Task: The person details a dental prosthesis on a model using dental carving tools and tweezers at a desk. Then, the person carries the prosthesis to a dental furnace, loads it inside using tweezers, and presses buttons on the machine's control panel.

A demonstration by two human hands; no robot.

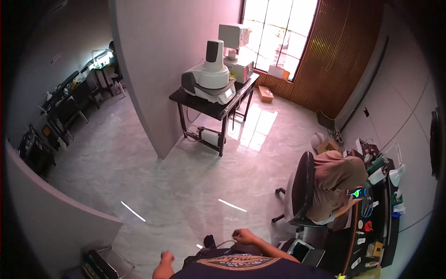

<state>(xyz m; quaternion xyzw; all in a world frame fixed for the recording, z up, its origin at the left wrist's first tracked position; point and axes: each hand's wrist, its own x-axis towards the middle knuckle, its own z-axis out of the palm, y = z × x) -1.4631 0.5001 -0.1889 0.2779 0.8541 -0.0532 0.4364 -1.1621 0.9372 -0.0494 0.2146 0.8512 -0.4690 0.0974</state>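
My left hand (167, 256) hangs low beside my body, its fingers curled in, and no object shows in it. Farther right, my right hand (245, 236) is bent in front of my dark printed shirt (241, 262), fingers curled. A thin pale curved line (226, 242) runs by its fingertips; whether the hand grips it I cannot make out. One dark shoe (209, 241) shows on the floor between my hands.
A black table (204, 108) ahead bears a white-and-grey machine (211, 76). At right, a person (330, 186) sits on a black office chair (302, 188), holding a phone (357, 192) at a cluttered dark desk (341, 242). A grey partition (144, 83) and a metal-framed chair (104, 265) stand left.
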